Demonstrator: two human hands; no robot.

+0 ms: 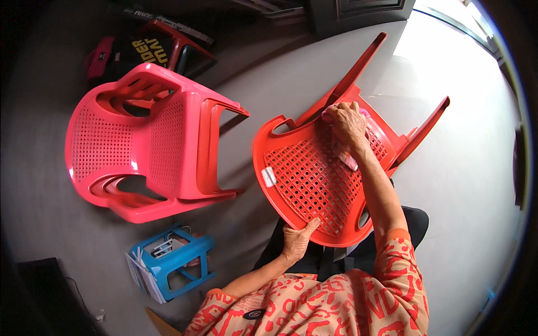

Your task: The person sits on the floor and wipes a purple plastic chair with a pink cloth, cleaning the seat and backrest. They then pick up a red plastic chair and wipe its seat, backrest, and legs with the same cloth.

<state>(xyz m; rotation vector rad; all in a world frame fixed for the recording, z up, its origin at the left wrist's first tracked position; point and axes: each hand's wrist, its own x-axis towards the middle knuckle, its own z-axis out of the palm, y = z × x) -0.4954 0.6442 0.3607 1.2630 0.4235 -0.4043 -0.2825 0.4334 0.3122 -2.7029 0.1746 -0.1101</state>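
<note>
A red plastic chair [314, 173] with a perforated back lies tipped in front of me, its legs pointing away to the upper right. My left hand [300, 238] grips the near rim of its back, thumb on top and the other fingers hidden underneath. My right hand [347, 123] is closed on a pink cloth [343, 150], pressed to the chair where back and seat meet. Part of the cloth hangs below the hand over the holes. A small white label [269, 177] sits on the rim of the back, at its left.
To the left stand stacked pink and red plastic armchairs [165, 145]. A blue plastic stool [185, 260] with papers and small things in it is nearer me. Behind are a dark bag [137, 56] and a red stool [179, 42]. A dark cabinet [358, 17] stands at the back.
</note>
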